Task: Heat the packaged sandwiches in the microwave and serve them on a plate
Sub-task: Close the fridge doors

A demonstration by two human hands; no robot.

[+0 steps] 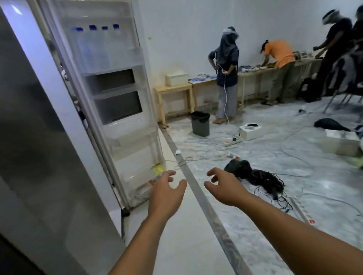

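Note:
Both my arms reach forward over the floor, palms down. My left hand (166,193) hangs in the air with loosely spread fingers and holds nothing; it is just in front of the bottom shelf of the open fridge door (119,111). My right hand (224,188) hangs beside it, fingers loosely curled, also holding nothing. The fridge door stands open to my left, with several blue-capped bottles (98,46) in its upper rack. No sandwiches, microwave or plate are in view.
The grey fridge side (27,125) fills the left. A metal floor strip (201,195) runs ahead. Black cables (257,175), power strips, a bin (200,123) and boxes lie on the floor. Several people stand at wooden tables (173,89) along the far wall.

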